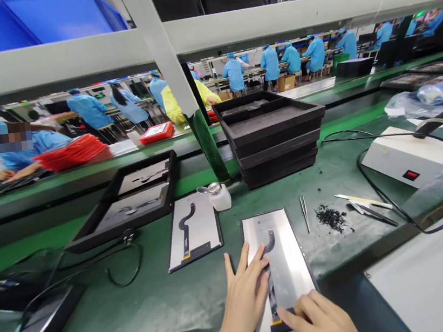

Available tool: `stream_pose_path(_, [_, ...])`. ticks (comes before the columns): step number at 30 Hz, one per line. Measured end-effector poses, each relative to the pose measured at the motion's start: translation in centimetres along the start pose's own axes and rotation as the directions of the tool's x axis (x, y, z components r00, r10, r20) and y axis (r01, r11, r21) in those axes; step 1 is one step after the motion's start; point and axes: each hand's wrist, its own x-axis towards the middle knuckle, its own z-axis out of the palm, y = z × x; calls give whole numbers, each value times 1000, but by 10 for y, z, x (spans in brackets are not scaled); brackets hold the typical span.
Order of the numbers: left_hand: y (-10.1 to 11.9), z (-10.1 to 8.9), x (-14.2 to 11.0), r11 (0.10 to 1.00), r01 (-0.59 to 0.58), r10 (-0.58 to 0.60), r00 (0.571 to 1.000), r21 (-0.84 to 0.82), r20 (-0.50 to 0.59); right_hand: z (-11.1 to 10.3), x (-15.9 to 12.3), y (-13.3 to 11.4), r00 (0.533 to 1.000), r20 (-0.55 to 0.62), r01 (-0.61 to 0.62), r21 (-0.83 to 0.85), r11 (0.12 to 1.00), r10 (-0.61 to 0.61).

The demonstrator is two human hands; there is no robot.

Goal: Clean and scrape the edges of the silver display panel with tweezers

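Note:
A silver display panel (286, 255) with a black flex cable lies on the green bench in front of me. My left hand (244, 293) lies flat on the panel's left side, fingers stretched out over the cable. At the panel's near right corner my right hand (321, 321) rests with its fingers bent down on the edge. Neither hand holds a tool. A second panel (193, 229) with its own flex cable lies to the left, beside a small white dispenser bottle (219, 195).
Tweezers (305, 212), a heap of black scraps (331, 218) and thin tools (368, 206) lie right of the panel. A stack of black trays (273, 137) stands behind, an open tray (128, 200) at left, a white box (408, 160) with cables at right. Workers in blue sit beyond.

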Motion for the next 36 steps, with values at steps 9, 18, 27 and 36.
stream_pose_path(9, [-7,-34,-21,895,-392,397,918,211,20,8,37,-5,895,-4,357,-591,723,-445])
stream_pose_path(18, [-13,-35,-16,823,-413,433,901,390,40,3,41,1,814,105,503,-619,603,-571])
stream_pose_path(27, [7,-19,-7,842,-309,380,922,443,-78,5,43,4,799,184,555,-593,583,-573])
stream_pose_path(36, [0,-25,2,998,-42,34,985,45,171,0,42,3,788,186,574,-568,590,-587])
